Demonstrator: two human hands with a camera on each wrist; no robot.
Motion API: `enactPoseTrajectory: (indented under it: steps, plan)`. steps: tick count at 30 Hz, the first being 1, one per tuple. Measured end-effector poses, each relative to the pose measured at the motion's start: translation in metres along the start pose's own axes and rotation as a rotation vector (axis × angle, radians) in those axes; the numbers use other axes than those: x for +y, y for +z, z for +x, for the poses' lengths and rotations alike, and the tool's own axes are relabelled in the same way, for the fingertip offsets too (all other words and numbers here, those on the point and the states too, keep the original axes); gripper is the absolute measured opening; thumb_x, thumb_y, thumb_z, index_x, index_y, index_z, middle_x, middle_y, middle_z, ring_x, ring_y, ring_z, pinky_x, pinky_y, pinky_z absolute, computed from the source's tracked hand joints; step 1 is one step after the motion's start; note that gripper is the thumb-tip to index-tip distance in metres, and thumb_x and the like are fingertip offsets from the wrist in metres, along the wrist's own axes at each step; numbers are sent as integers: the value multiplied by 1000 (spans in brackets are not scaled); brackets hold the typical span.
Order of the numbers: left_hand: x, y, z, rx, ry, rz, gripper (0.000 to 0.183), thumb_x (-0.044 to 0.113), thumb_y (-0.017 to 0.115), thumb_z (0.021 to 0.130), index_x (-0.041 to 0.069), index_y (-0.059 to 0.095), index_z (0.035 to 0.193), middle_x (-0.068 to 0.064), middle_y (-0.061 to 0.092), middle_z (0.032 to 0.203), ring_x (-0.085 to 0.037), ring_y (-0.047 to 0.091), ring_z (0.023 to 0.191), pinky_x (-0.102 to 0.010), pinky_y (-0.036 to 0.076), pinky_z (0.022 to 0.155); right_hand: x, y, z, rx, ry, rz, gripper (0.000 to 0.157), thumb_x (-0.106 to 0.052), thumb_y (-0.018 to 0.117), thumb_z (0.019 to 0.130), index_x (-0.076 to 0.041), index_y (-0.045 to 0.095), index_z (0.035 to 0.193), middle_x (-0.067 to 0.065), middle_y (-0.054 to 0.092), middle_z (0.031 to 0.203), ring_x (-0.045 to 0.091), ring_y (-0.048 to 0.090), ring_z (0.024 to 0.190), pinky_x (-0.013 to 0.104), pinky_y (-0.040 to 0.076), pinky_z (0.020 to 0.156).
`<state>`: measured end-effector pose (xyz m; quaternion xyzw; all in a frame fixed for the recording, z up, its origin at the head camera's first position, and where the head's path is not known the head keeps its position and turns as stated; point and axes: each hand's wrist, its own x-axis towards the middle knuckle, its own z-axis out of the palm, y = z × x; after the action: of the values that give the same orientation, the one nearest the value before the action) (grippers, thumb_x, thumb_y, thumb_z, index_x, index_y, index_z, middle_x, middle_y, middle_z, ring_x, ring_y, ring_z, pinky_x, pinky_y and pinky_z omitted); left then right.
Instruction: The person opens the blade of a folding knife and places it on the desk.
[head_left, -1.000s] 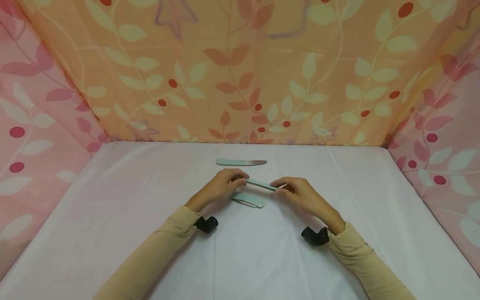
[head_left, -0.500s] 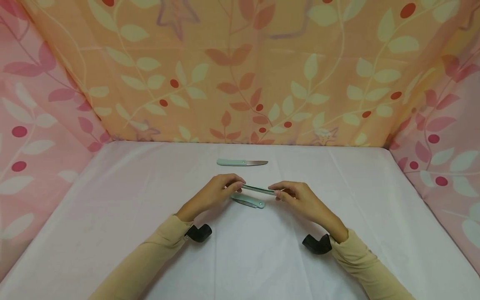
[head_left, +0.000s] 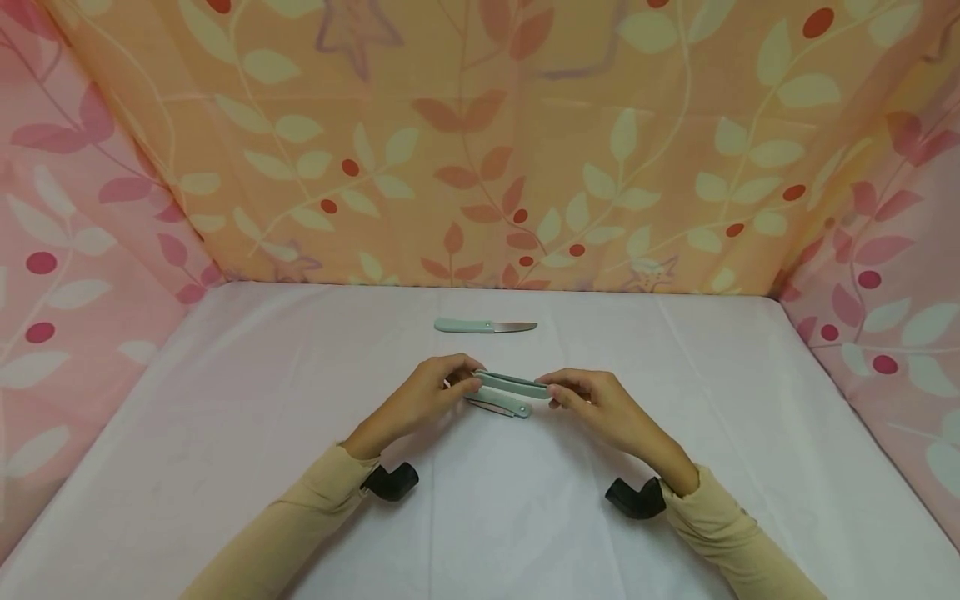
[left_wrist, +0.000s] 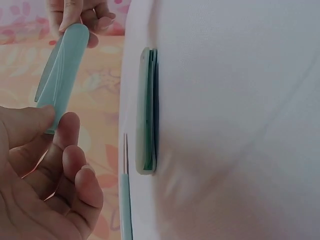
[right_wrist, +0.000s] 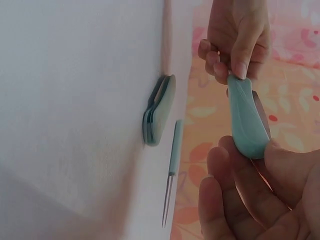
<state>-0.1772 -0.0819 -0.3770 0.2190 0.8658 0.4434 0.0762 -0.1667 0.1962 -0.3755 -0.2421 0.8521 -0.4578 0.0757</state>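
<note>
A mint-green folding knife [head_left: 513,385] is held level above the table, pinched at one end by my left hand [head_left: 431,396] and at the other by my right hand [head_left: 603,404]. Its blade lies mostly folded, with one edge showing beside the handle [left_wrist: 70,70] in the left wrist view. The right wrist view shows thumb and fingers at both ends of the handle [right_wrist: 245,120]. Just under the held one, a second folding knife [head_left: 512,406] lies folded on the table. Farther back, a third folding knife [head_left: 463,326] lies unfolded, blade pointing right.
A white cloth [head_left: 517,517] covers the table. Patterned orange fabric [head_left: 480,167] stands along the back edge, and pink patterned fabric [head_left: 67,250] flanks the sides. Black devices [head_left: 392,483] are fixed at both wrists.
Both hands have come lower and closer to the wearer, carrying the held knife with them. It has turned so more of the handle's side shows. The two knives on the table stay put.
</note>
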Motion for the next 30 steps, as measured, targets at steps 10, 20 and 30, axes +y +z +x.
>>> enactPoseTrajectory:
  steps: [10, 20, 30]
  plan:
    - [2, 1, -17, -27, 3, -81, 18, 19, 60, 99, 5, 66, 108, -12, 72, 94, -10, 56, 77, -23, 46, 71, -4, 4, -2, -31, -11, 26, 25, -13, 52, 103, -1, 68, 119, 14, 74, 98, 24, 69, 89, 30, 56, 80]
    - [0, 7, -27, -32, -37, -144, 18, 21, 59, 100, 6, 65, 107, -10, 72, 93, -19, 59, 78, -23, 46, 66, -9, 11, -5, -84, 34, 19, 24, -25, 59, 101, -9, 69, 114, 5, 73, 98, 20, 67, 90, 25, 54, 78]
    - [-1, 13, -30, -28, -57, -239, 24, 26, 56, 102, 4, 62, 112, -9, 75, 93, -15, 53, 78, -22, 41, 66, -13, 19, -6, -181, 13, 28, 20, -26, 57, 102, -8, 64, 107, 7, 77, 91, 21, 70, 83, 24, 53, 75]
